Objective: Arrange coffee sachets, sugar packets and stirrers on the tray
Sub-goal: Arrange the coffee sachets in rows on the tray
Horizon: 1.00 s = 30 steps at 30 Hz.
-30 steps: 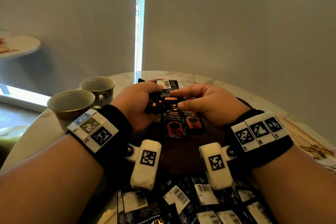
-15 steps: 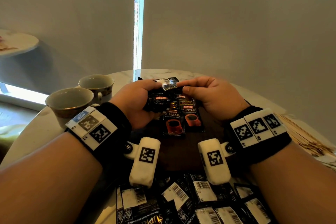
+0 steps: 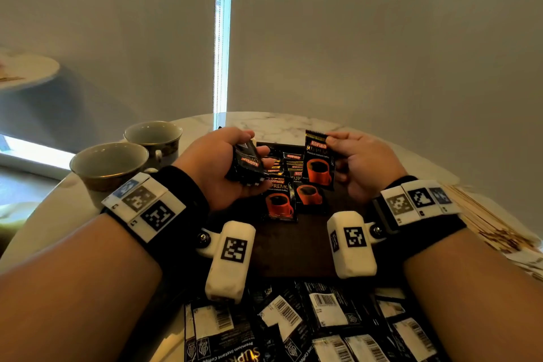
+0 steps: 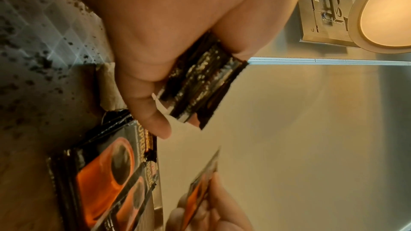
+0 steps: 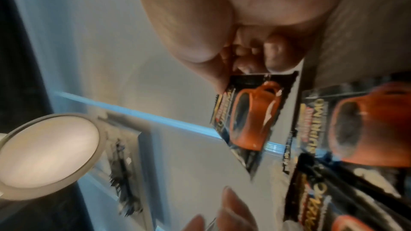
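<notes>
**While Gripping a Stack, Holding One Sachet Up**

While clutching a small stack of coffee sachets [image 3: 248, 166] in the left hand [image 3: 217, 164], pinches a single sachet [image 3: 318, 160] in the right hand [image 3: 364, 164]. Wraps the left fingers under the stack and lays the thumb over its top, as seen from the left wrist, with the black edges fanned slightly past the fingertips. Holds the single sachet by its top corner between right thumb and forefinger, with the other right fingers curled loosely behind. Keeps it roughly upright, orange-cup face toward the head camera, hanging above the far part of the tray and clear of the stack, with a gap between the two.

Lying flat on the dark brown tray [image 3: 293, 247], face up: two short overlapping rows of placed sachets [image 3: 279, 200], just below and between both hands. Spread on the near side of the tray, barcode side up: a loose pile of sachets [image 3: 293, 320].

Standing left of the tray on the marble table [image 3: 279, 122]: two cups [image 3: 108, 161], side by side. Lying right of the tray, beyond the right wrist: a bundle of wooden stirrers [image 3: 484, 223], off the tray.

Cannot tell any sugar packets apart with certainty.
</notes>
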Motion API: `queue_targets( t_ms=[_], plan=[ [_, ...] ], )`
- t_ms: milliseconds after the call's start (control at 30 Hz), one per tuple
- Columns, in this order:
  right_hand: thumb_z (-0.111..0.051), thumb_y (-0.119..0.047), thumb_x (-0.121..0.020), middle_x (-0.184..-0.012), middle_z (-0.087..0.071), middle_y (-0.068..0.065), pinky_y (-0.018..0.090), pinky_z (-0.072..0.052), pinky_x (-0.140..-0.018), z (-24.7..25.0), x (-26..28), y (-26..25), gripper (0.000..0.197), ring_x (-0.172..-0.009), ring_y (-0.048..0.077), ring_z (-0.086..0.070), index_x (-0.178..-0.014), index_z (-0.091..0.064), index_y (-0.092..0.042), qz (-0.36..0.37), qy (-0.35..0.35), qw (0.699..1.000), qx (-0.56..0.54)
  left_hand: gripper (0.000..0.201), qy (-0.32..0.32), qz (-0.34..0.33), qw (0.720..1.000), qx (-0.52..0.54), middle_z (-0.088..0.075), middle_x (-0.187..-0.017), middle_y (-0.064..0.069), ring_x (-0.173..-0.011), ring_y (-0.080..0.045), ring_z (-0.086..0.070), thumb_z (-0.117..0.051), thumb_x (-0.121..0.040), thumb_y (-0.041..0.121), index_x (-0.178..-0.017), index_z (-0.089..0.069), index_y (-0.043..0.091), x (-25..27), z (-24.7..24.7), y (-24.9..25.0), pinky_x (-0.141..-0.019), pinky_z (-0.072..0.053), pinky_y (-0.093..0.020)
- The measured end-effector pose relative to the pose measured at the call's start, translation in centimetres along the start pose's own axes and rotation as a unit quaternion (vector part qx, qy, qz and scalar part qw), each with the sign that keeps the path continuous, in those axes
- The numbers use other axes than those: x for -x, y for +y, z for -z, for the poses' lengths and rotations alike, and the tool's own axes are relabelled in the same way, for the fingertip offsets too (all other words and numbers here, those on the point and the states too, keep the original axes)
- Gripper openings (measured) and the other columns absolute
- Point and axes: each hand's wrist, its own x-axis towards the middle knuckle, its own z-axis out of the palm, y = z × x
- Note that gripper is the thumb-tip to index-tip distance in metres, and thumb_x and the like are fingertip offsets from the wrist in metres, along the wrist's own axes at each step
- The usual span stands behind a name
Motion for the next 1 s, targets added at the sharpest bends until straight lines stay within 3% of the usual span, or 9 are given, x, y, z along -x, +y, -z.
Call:
queue_targets(
  t_ms=[200,267,333,400,567,667,767,867,1000],
  plan=[
    [-0.064,-0.015,-0.093,-0.085,-0.065,0.013,0.023,-0.033,-0.037,0.8,-0.3,2.3,0.017,-0.053,0.016,-0.052,-0.107,-0.069,-0.007,-0.099,0.019,0.995,-0.002,0.022,0.001,0.024,0.999,0.023,-0.054,-0.076,-0.003,-0.059,-0.017,-0.052,-0.054,-0.097,0.036,-0.110,-0.056,0.017,-0.1,0.2,0.2,-0.061,-0.047,-0.033],
    [-0.066,-0.013,-0.091,-0.099,-0.072,0.018,0.032,-0.045,-0.054,0.8,-0.2,2.3,0.015,-0.075,0.031,-0.070,-0.104,-0.070,-0.007,-0.110,0.027,0.994,-0.009,0.023,0.004,0.025,1.000,0.015,-0.050,-0.075,-0.002,-0.058,-0.015,-0.049,-0.056,-0.095,0.038,-0.107,-0.054,0.018,-0.2,0.3,0.3,-0.061,-0.043,-0.032],
    [-0.068,-0.010,-0.089,-0.110,-0.071,0.025,0.048,-0.052,-0.082,0.9,-0.1,2.4,0.016,-0.100,0.045,-0.070,-0.104,-0.070,-0.004,-0.126,0.024,0.991,-0.027,0.025,0.005,0.029,0.999,0.014,-0.049,-0.074,-0.002,-0.058,-0.015,-0.047,-0.058,-0.093,0.040,-0.107,-0.053,0.019,-0.2,0.3,0.2,-0.062,-0.042,-0.031],
    [-0.068,-0.011,-0.089,-0.111,-0.071,0.026,0.054,-0.049,-0.095,0.8,-0.1,2.4,0.019,-0.103,0.045,-0.068,-0.106,-0.069,-0.002,-0.135,0.017,0.991,-0.017,0.028,0.004,0.026,0.999,0.020,-0.050,-0.074,-0.002,-0.058,-0.015,-0.047,-0.058,-0.092,0.041,-0.107,-0.054,0.018,-0.2,0.3,0.2,-0.061,-0.042,-0.031],
    [-0.067,-0.016,-0.090,-0.094,-0.068,0.018,0.036,-0.039,-0.062,0.9,-0.1,2.6,0.021,-0.084,0.034,-0.056,-0.105,-0.069,-0.001,-0.138,-0.004,0.990,0.025,0.033,0.002,0.017,0.999,0.050,-0.050,-0.076,-0.003,-0.060,-0.017,-0.047,-0.054,-0.090,0.042,-0.108,-0.056,0.014,0.0,0.5,0.2,-0.062,-0.039,-0.031],
    [-0.067,-0.018,-0.090,-0.091,-0.060,0.014,0.026,-0.032,-0.047,1.0,-0.1,2.7,0.021,-0.058,0.018,-0.048,-0.105,-0.071,-0.003,-0.137,-0.013,0.989,0.054,0.036,0.005,0.021,0.998,0.065,-0.050,-0.077,-0.004,-0.063,-0.018,-0.048,-0.051,-0.088,0.040,-0.110,-0.058,0.013,0.1,0.5,0.2,-0.062,-0.040,-0.032],
    [-0.069,-0.022,-0.088,-0.093,-0.055,0.014,0.025,-0.029,-0.044,1.2,-0.4,2.8,0.033,-0.053,0.015,-0.040,-0.113,-0.070,0.000,-0.143,-0.020,0.987,0.076,0.036,0.010,0.027,0.998,0.054,-0.051,-0.078,-0.005,-0.064,-0.019,-0.049,-0.049,-0.088,0.038,-0.111,-0.059,0.012,0.2,0.4,0.1,-0.068,-0.044,-0.036],
    [-0.074,-0.029,-0.083,-0.092,-0.057,0.013,0.027,-0.031,-0.046,1.4,-0.4,2.8,0.040,-0.053,0.016,-0.042,-0.111,-0.071,-0.001,-0.151,-0.019,0.983,0.106,0.040,-0.008,0.045,0.998,0.037,-0.053,-0.080,-0.005,-0.063,-0.018,-0.051,-0.047,-0.089,0.039,-0.115,-0.061,0.012,0.1,0.6,0.1,-0.087,-0.049,-0.046],
    [-0.071,-0.025,-0.087,-0.086,-0.064,0.012,0.025,-0.032,-0.044,1.4,-0.2,2.7,0.033,-0.049,0.015,-0.042,-0.109,-0.071,0.000,-0.154,-0.020,0.983,0.103,0.043,-0.042,0.070,0.997,0.009,-0.061,-0.087,-0.009,-0.068,-0.024,-0.059,-0.044,-0.088,0.038,-0.116,-0.064,0.012,-0.4,0.7,-0.1,-0.097,-0.047,-0.059]
  ],
)
